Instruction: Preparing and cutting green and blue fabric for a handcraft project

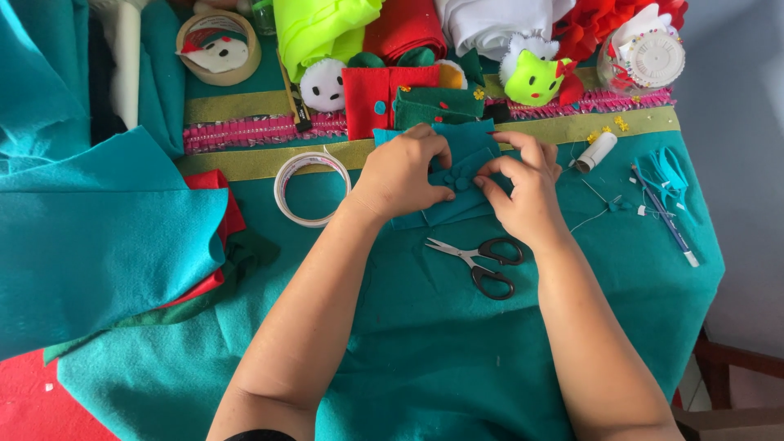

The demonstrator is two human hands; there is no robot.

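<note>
My left hand (402,173) and my right hand (527,188) both rest on a small teal felt piece (469,143) lying on the teal cloth. Their fingertips meet over small round teal felt buttons (457,180) in its middle and press them down. Just below my hands lies a pair of black-handled scissors (482,261), blades pointing left, untouched.
A clear tape roll (283,192) lies left of my hands. Folded teal felt (98,237) over red and green sheets fills the left. Behind are red and green felt pieces (384,98), plush toys (532,77), a pin jar (649,57), a white thread spool (596,151), a blue pen (670,224).
</note>
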